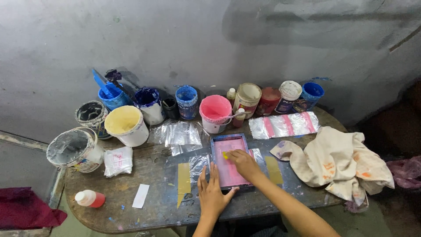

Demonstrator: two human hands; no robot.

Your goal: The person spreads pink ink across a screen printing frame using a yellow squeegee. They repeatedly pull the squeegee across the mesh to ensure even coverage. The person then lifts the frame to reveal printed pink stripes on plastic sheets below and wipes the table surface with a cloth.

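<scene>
Both hands worked at the small blue-framed printing screen [229,161], which lay flat at the counter's [153,206] front edge, its mesh stained pink. Her left hand [213,193] pressed open and flat on the frame's near left corner. Her right hand [242,160] was closed on a small yellow pad [225,155], held against the mesh. Clear plastic bags [177,134] lay just behind the screen, a crumpled cream cloth [337,162] to the right, and paint tubs along the wall, a pink one [215,113] nearest.

one head camera looks steeply down at the near table [131,210].
</scene>
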